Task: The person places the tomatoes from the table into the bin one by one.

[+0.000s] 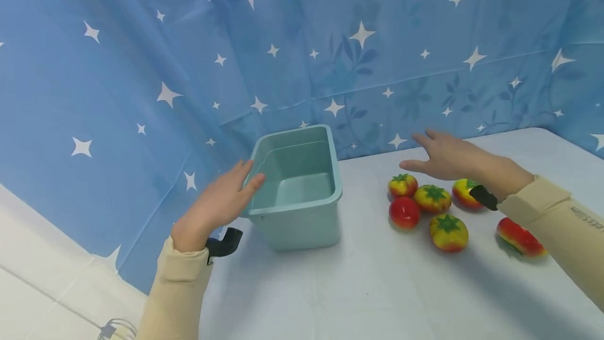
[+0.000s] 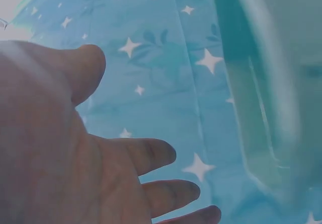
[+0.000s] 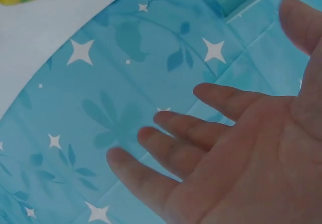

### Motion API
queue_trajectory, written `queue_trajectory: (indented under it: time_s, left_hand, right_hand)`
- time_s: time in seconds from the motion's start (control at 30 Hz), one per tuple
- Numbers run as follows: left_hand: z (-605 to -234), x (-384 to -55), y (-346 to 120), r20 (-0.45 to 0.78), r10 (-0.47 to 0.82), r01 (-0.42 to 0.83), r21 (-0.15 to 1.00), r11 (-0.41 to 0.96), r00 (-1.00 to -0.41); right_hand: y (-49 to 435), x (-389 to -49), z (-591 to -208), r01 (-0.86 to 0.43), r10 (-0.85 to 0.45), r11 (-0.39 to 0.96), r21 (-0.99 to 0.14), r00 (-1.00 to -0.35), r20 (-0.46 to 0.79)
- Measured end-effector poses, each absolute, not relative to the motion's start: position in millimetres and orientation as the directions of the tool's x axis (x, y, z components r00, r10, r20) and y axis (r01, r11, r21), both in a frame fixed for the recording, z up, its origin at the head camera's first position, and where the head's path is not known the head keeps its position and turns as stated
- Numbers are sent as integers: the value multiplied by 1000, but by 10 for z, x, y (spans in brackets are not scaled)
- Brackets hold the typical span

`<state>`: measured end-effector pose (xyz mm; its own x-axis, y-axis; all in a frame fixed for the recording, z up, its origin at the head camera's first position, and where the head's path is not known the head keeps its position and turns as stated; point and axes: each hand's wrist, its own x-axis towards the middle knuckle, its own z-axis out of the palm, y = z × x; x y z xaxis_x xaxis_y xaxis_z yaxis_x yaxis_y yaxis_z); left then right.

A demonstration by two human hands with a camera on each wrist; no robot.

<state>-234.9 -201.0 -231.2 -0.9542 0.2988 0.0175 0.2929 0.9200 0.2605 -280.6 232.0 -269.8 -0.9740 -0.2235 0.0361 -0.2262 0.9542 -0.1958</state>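
Observation:
In the head view my left hand [image 1: 219, 197] is beside the left rim of a teal plastic bin [image 1: 297, 224], its fingers overlapping that rim. The left wrist view shows the palm and spread fingers with nothing in them, the bin wall [image 2: 287, 83] to their right. My right hand [image 1: 448, 155] hovers over the far part of the table, fingers extended and holding nothing. Below it lie several toy fruits: yellow-red ones with green leafy tops, such as a persimmon-like fruit [image 1: 449, 233], and a plain red one [image 1: 404, 212]. In the right wrist view the hand [image 3: 241, 153] is spread.
A red elongated toy [image 1: 520, 236] with a green edge lies near the right sleeve. The white-covered table [image 1: 358, 287] meets a blue star-patterned curtain [image 1: 401, 41] behind and at left. A cable [image 1: 115, 325] shows at the lower left.

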Motion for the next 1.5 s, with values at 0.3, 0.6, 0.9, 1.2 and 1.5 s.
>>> queue_trajectory:
  time_s: [0.3,0.6,0.9,1.2,1.5]
  left_hand:
    - [-2792,-1987,-2230,169,257,294,248,923,-952]
    - [-3078,-1788,-2194,367,314,412,229,882,-876]
    - [-3320,-1905,-2163,526,323,488,210,847,-787]
    - [-3439,-1988,-2090,628,277,523,245,817,-728]
    - [-3368,-2082,-2043,662,267,513,208,833,-701]
  right_hand:
    - [2448,-2599,-2979,-240,-241,949,-204,-970,24]
    - [2554,-2430,-3277,-285,-301,925,-252,-953,-27]
    - [2567,-2383,-3613,-289,-333,910,-296,-937,-108]
    - [2615,-2293,-3821,-218,-297,873,-436,-947,-122]
    - [2587,-2225,-3931,-245,-313,845,-476,-947,-67]
